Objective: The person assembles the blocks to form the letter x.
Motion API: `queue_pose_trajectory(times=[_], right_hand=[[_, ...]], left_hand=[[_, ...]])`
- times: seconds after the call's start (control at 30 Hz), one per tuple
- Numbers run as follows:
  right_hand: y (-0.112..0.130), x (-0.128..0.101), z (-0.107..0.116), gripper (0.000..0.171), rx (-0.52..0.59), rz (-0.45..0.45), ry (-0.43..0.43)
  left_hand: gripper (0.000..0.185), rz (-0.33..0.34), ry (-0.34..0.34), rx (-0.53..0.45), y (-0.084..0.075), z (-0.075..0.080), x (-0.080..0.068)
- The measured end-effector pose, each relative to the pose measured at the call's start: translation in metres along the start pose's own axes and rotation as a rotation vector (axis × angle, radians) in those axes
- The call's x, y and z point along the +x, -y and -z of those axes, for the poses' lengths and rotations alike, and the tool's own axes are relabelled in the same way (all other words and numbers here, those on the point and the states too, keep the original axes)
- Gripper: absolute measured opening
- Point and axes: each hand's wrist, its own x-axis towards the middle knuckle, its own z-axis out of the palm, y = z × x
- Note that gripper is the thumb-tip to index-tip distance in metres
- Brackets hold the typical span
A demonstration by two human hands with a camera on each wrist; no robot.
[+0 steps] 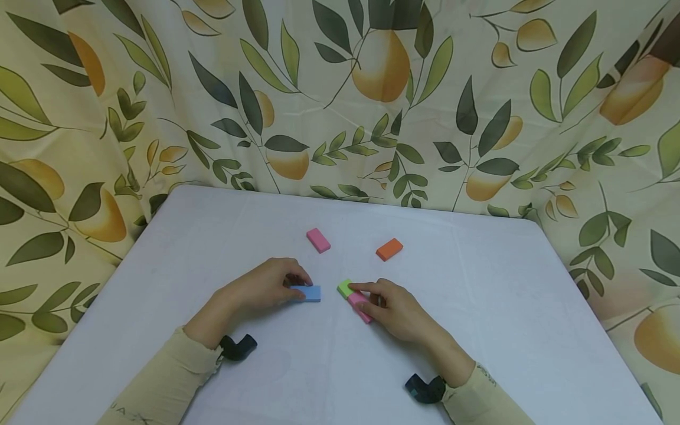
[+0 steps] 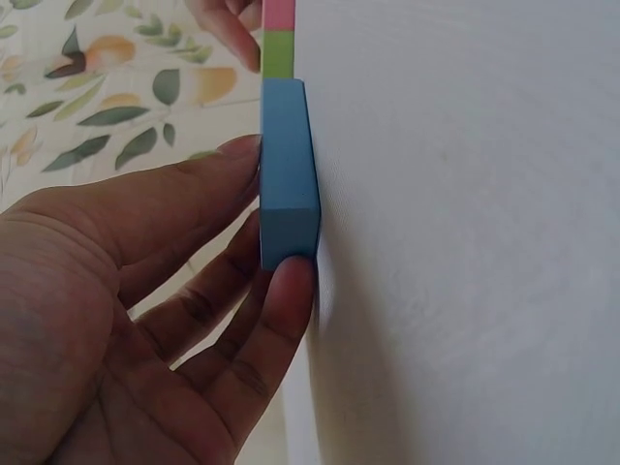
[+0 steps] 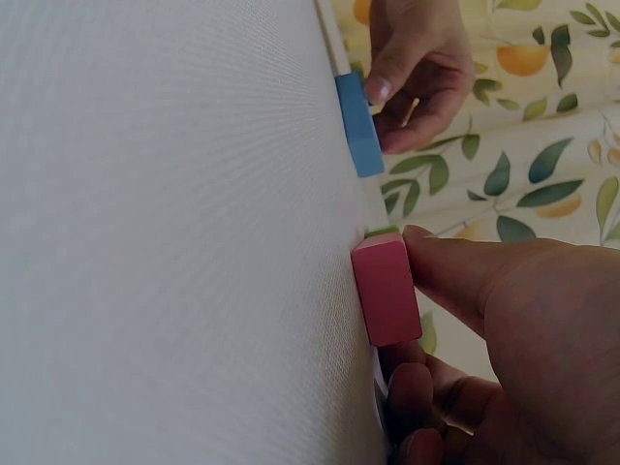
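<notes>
On the white table (image 1: pixel 494 307) my left hand (image 1: pixel 300 284) pinches a blue block (image 1: pixel 309 293) that lies flat; the left wrist view shows fingertips (image 2: pixel 291 286) on the end and side of the blue block (image 2: pixel 289 174). My right hand (image 1: pixel 368 299) holds a pink block (image 1: pixel 361 308), one finger lying along its top. That pink block (image 3: pixel 386 289) butts end to end against a green block (image 1: pixel 345 288). The blue block lies a short gap to the left of the green one.
A second pink block (image 1: pixel 318 240) and an orange block (image 1: pixel 389 249) lie farther back on the table. A curtain (image 1: pixel 340 100) printed with leaves and fruit hangs behind and at both sides. Black wrist cameras sit at both cuffs.
</notes>
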Motion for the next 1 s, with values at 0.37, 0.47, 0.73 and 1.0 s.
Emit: queue_pose_trajectory(times=[0.37,0.47,0.73,1.0], right_hand=[[0.0006,-0.0006,0.0013,0.043,0.005,0.000,0.010],[0.0008,-0.0006,0.0013,0.043,0.005,0.001,0.012],[0.0009,-0.0010,0.0012,0.043,0.006,-0.003,0.011],[0.0011,-0.0002,0.0009,0.043,0.010,-0.007,0.007]], left_hand=[[0.024,0.005,0.005,-0.011,-0.0049,-0.0009,-0.0009],[0.024,0.005,0.008,-0.011,-0.0049,-0.0013,-0.0007],[0.024,-0.011,0.009,-0.009,-0.0026,-0.0018,0.0003],[0.025,-0.022,0.011,-0.007,-0.0017,-0.0031,0.0011]])
